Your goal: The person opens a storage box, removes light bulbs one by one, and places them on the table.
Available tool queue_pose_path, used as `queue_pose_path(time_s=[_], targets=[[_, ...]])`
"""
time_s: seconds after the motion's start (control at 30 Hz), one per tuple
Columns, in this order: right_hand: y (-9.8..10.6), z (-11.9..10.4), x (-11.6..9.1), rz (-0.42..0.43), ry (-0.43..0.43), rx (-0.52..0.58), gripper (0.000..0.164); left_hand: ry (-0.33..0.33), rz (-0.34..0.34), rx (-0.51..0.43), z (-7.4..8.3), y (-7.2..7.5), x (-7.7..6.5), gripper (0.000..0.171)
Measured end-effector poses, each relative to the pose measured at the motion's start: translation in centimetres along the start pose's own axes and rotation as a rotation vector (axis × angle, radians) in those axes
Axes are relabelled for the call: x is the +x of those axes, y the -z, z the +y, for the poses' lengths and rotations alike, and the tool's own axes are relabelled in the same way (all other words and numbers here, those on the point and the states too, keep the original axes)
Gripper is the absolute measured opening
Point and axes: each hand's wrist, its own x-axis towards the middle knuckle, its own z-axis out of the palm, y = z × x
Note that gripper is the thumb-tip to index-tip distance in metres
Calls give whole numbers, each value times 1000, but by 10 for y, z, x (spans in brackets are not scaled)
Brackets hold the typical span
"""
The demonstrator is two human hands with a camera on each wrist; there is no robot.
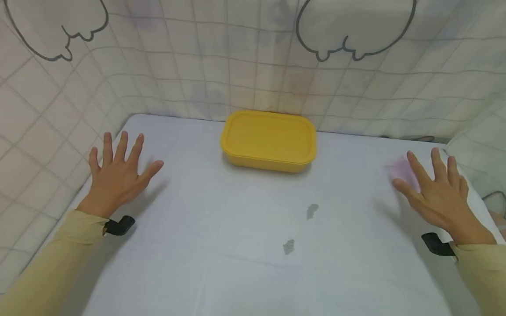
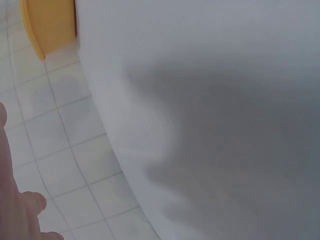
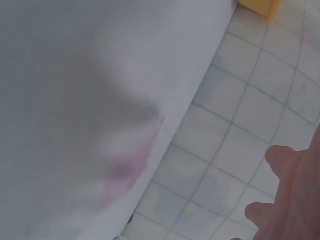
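Observation:
A yellow lidded box sits at the back middle of the white table, its lid on. My left hand hovers over the table's left side, fingers straight and spread, holding nothing. On the far right, my right hand is likewise spread and holds nothing. Both hands stand well apart from the box. In the left wrist view, part of the left hand shows at the edge, with the yellow box at the top. The right wrist view has the right hand at its right edge and a corner of the box.
A checked curtain with large cloud-like outlines hangs right behind the table and along its sides. Two grey patches mark the tabletop, and a pink stain lies near the right hand. Each wrist bears a black device.

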Motion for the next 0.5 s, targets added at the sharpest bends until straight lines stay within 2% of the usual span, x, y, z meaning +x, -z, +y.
queue_pose_path(time_s=[0.5], targets=[[3, -20, 40, -27, 45, 25, 82, -18, -12, 9, 26, 5, 36, 96]])
